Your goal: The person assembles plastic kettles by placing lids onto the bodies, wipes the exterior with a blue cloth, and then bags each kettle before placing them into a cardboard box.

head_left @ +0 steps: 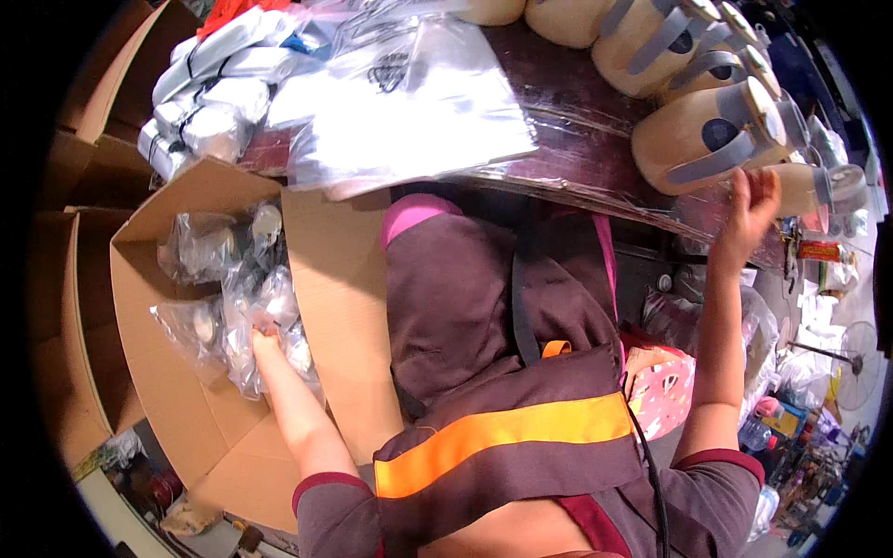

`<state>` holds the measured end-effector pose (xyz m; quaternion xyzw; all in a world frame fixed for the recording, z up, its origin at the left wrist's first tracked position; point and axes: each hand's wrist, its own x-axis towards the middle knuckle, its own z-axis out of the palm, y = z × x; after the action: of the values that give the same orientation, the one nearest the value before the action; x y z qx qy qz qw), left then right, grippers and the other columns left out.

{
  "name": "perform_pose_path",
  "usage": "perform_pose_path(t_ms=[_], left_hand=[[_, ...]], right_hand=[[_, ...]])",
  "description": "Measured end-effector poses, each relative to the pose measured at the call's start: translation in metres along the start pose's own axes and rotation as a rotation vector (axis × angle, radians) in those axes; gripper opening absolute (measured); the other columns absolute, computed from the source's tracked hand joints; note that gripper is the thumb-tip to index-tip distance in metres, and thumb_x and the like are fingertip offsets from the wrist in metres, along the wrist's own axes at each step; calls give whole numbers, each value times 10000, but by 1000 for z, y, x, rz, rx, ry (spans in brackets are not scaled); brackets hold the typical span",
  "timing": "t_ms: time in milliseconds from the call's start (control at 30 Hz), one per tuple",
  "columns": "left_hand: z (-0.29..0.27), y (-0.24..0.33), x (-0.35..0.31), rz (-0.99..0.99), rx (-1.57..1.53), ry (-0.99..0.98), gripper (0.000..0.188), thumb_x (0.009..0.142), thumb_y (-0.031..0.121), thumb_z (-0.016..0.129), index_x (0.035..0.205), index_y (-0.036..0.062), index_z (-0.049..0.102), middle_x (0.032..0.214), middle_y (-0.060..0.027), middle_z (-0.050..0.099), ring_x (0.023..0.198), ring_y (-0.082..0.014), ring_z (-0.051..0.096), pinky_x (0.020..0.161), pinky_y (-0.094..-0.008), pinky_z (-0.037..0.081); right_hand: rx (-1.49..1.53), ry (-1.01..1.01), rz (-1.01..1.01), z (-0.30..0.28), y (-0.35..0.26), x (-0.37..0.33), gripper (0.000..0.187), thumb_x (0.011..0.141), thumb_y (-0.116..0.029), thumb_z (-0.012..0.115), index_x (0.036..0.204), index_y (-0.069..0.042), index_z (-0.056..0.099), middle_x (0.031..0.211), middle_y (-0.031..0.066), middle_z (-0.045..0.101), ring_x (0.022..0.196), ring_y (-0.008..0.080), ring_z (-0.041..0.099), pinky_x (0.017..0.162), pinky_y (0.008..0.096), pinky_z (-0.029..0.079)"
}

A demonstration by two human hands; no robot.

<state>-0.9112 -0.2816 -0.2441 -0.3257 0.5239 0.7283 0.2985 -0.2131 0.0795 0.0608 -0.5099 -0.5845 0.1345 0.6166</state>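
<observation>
The hands are spread wide apart. The left hand [267, 340] reaches down into the open cardboard box [158, 372], fingers closed on a clear plastic-bagged item [249, 358] among others. The right hand [752, 206] is raised with fingers loosely curled, touching a beige jug [693, 139] lying on the dark worktop [577, 139], beside a stack of clear bags [419, 112].

table [577, 139]: dark wood, plastic-covered | on it: beige jugs [693, 139] with grey straps at right, clear plastic bags [419, 102] in the middle, grey wrapped bundles [209, 88] at left
</observation>
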Motion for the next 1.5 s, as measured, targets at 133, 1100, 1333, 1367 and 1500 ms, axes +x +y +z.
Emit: perform_pose_path(t_ms=[133, 1100, 1333, 1367, 1500], left_hand=[[13, -20, -57, 309, 231, 107, 398, 888, 162, 458, 1270, 50, 466, 1238, -96, 546, 1167, -231, 498, 1015, -379, 370], [213, -146, -376, 99, 482, -1333, 588, 960, 456, 379, 1365, 30, 358, 1288, -161, 502, 1143, -203, 516, 973, -338, 392], [190, -139, -376, -229, 161, -1299, 865, 872, 717, 243, 1399, 34, 300, 1236, -222, 528, 1108, -304, 556, 942, -396, 450], [184, -133, -375, -229, 152, -1235, 880, 860, 729, 254, 1357, 9, 355, 1188, -231, 556, 1067, -321, 582, 908, -412, 477], [161, -135, -331, -550, -40, -1291, 647, 918, 567, 353, 1091, -36, 515, 1001, -264, 608, 946, -386, 616, 842, -470, 504]], right_hand=[[-30, -84, 82, 12, 2, 5, 385, 907, -257, 617, 1143, 30, 515, 1068, 101, 565, 978, 171, 547, 897, 283, 406], [-8, -1196, -104, 60, -177, -64, 162, 781, -157, 719, 857, -40, 634, 696, 84, 635, 555, 199, 619, 510, 305, 482], [483, -2007, 79, 115, -198, -92, 317, 884, -318, 609, 837, -4, 609, 694, 188, 586, 628, 339, 595, 597, 392, 478], [553, -1931, 72, 125, -191, -94, 295, 884, -291, 614, 855, 3, 613, 706, 186, 597, 623, 310, 607, 592, 374, 478], [333, -1147, 45, 230, -155, -107, 176, 844, -176, 657, 805, -14, 601, 713, 48, 605, 665, 142, 592, 601, 283, 458]])
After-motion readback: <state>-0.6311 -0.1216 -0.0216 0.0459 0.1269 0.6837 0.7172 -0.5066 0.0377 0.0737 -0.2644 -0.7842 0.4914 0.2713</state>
